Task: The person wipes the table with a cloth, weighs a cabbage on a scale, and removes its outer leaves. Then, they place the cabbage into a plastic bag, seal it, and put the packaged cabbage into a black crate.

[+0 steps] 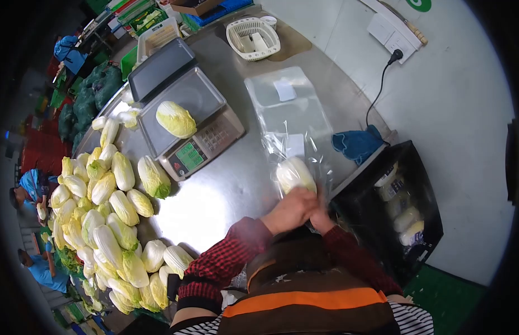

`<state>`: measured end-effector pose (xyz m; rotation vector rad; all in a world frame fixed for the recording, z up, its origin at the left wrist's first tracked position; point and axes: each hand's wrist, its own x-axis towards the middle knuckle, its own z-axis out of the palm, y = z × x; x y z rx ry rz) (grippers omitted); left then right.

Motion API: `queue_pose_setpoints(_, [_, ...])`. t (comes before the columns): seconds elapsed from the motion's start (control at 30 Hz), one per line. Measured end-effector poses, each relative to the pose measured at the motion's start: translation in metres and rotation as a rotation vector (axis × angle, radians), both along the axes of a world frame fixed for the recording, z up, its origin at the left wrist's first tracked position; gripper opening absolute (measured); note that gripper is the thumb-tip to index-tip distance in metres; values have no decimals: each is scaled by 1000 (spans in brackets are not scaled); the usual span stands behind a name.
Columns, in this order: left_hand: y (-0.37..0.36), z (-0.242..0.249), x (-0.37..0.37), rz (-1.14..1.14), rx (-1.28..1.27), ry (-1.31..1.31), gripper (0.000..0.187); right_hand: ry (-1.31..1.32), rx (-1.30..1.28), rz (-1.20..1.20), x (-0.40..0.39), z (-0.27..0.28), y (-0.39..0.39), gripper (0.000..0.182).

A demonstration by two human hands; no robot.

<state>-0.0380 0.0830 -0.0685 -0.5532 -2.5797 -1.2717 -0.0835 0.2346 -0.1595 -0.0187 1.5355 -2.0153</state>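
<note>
A napa cabbage (296, 175) lies inside a clear plastic bag (325, 177) on the steel table, near my body. At the cabbage's near end, my left hand (293, 210) is closed on the bag, its fingers curled. Pressed against it is my right hand (321, 218), closed at the same gathered part of the bag; its fingertips are mostly hidden. Just beyond the cabbage, a stack of flat clear bags (290, 114) with white labels stretches away.
A digital scale (212, 134) bears one cabbage (176, 119). Many cabbages (106, 223) are heaped at left. A black crate (421, 206) with wrapped cabbages stands at right, beside a blue cloth (357, 144). A white basket (253, 38) sits at the back; co-workers (47, 268) are far left.
</note>
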Motion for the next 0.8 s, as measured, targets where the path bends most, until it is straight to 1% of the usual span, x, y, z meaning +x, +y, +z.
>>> queue_pose_setpoints(0.03, [8, -1, 14, -11, 54, -26, 19, 338, 188, 269, -4, -68, 18, 63])
queue_pose_setpoints(0.07, [12, -2, 24, -23, 105, -39, 25, 716, 336, 453, -8, -134, 35, 61])
queue_pose_setpoints(0.1, [6, 0, 35, 198, 49, 17, 41, 335, 123, 334, 5, -70, 17, 57])
queue_pose_setpoints(0.13, [-2, 1, 49, 411, -6, 65, 56, -21, -101, 135, 18, 10, -7, 54])
queue_pose_setpoints(0.17, [0, -3, 66, 718, 10, 8, 93, 211, -56, 282, 23, 9, -8, 53])
queue_pose_setpoints(0.2, [5, -18, 84, 695, 20, 9, 93, -216, -64, 140, 27, 9, -18, 52])
queue_pose_setpoints(0.27, [13, -61, 108, 854, 648, -393, 114, -553, -110, 62, 34, 12, -31, 52])
queue_pose_setpoints(0.3, [13, -66, 118, 849, 656, -386, 114, -531, -81, 51, 39, 17, -39, 51])
queue_pose_setpoints(0.37, [13, -75, 133, 665, 758, -765, 115, -454, -16, 66, 47, 19, -52, 51])
queue_pose_setpoints(0.4, [13, -77, 135, 668, 769, -761, 115, -451, -7, 73, 51, 5, -55, 51])
queue_pose_setpoints(0.43, [14, -80, 139, 706, 809, -746, 113, -376, 34, 64, 54, -9, -59, 51])
queue_pose_setpoints(0.47, [15, -84, 143, 748, 849, -731, 112, -303, 74, 59, 58, -5, -64, 52])
queue_pose_setpoints(0.5, [17, -89, 144, 766, 862, -727, 112, -334, 57, 79, 60, 0, -67, 56])
queue_pose_setpoints(0.57, [14, -97, 142, 750, 895, -599, 99, -365, 41, 170, 62, 11, -75, 58])
queue_pose_setpoints(0.6, [12, -92, 144, 784, 903, -583, 99, -392, 20, 230, 63, 17, -79, 59])
queue_pose_setpoints(0.63, [10, -87, 144, 711, 1024, -598, 83, -398, 82, 242, 65, 23, -82, 62])
queue_pose_setpoints(0.67, [9, -84, 144, 627, 1141, -608, 68, -389, 84, 273, 65, 23, -86, 62])
queue_pose_setpoints(0.7, [11, -93, 148, 777, 1198, -768, 39, -312, 120, 263, 69, 22, -86, 64])
queue_pose_setpoints(0.73, [12, -98, 156, 794, 1207, -755, 39, -235, 153, 248, 73, 22, -86, 66])
queue_pose_setpoints(0.77, [9, -107, 166, 884, 1176, -713, 33, -85, 162, 260, 72, 9, -88, 72])
queue_pose_setpoints(0.8, [6, -115, 177, 973, 1140, -671, 27, -80, 158, 279, 71, -9, -88, 72])
